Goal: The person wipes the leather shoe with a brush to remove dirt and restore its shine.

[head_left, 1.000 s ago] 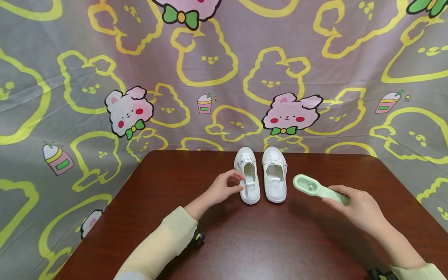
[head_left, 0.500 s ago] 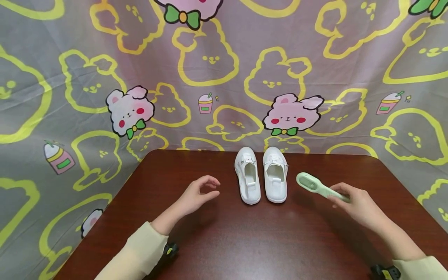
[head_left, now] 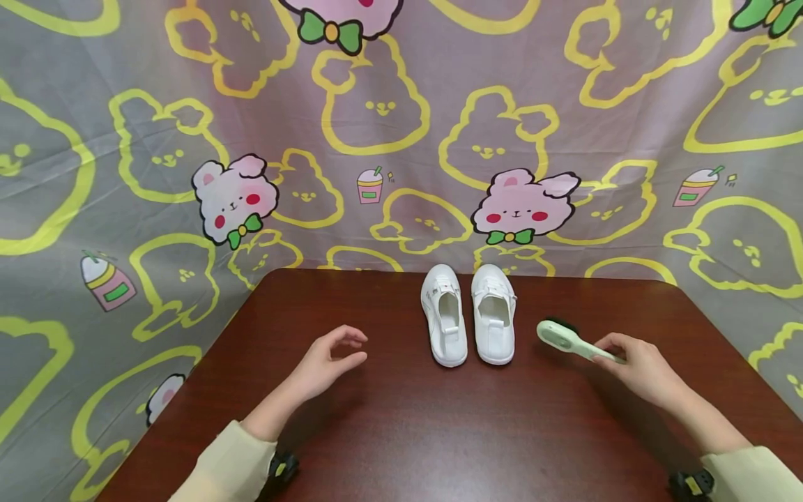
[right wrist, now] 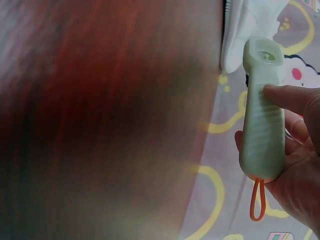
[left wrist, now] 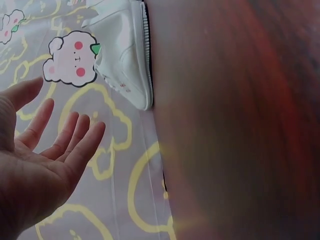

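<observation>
Two white shoes stand side by side near the table's far edge, toes pointing away: a left shoe point(head_left: 450, 348) and a right shoe point(head_left: 494, 343). My left hand point(head_left: 323, 362) hovers to the left of them with nothing in it, fingers loosely bent, as the left wrist view also shows. To the right of the pair, my right hand point(head_left: 643, 366) grips a pale green brush point(head_left: 567, 341) by its handle. Dark bristles show along the far side of its head. The right wrist view shows my thumb on the ribbed handle, with an orange hanging loop point(right wrist: 257, 202) at its end.
The dark reddish wooden table point(head_left: 433, 432) has a glossy top. Behind it and at both sides hangs a grey-pink cloth point(head_left: 401, 90) with yellow outlined animals and pink rabbits. Each wrist wears a small black camera, such as the right wrist camera point(head_left: 690, 482).
My left hand has drawn back from the left shoe toward the left and nearer me. The brush in my right hand has moved slightly right and tipped, so its dark bristles now show.
</observation>
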### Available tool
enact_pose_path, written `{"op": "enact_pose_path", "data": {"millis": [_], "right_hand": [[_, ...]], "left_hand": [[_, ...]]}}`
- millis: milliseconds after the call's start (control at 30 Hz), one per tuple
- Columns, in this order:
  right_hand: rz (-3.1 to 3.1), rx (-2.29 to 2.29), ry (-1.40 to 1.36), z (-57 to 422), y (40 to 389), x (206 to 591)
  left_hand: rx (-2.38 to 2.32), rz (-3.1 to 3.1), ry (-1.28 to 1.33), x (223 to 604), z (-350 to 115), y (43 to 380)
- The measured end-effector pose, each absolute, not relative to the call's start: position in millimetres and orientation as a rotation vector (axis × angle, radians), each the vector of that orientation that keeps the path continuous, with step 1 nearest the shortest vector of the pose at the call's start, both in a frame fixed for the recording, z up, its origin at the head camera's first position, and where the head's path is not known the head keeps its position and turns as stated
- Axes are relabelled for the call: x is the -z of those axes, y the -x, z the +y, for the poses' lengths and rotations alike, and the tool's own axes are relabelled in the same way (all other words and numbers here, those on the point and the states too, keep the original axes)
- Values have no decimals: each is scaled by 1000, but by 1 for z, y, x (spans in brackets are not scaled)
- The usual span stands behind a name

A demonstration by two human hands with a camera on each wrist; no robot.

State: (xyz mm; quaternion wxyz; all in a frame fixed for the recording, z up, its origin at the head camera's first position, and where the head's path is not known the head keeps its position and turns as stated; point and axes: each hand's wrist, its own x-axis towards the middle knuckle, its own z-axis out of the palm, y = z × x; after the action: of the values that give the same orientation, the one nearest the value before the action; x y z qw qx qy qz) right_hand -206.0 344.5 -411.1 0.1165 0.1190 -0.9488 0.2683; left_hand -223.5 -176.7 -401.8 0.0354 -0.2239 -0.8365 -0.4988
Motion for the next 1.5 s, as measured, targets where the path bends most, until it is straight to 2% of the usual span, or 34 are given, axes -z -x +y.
{"op": "enact_pose_path", "data": {"millis": [533,833,1500], "right_hand": [[-2853,-737,-406,350,215,421],[-2922,-694,-342,348,216,417],[-2983,-909,-392,340,217,425]], "left_hand": [[1543,-2577,574,407,-193,213],[1271,-2705,465,409,-200,204],[1214,-2724,525,408,-188,201]]}}
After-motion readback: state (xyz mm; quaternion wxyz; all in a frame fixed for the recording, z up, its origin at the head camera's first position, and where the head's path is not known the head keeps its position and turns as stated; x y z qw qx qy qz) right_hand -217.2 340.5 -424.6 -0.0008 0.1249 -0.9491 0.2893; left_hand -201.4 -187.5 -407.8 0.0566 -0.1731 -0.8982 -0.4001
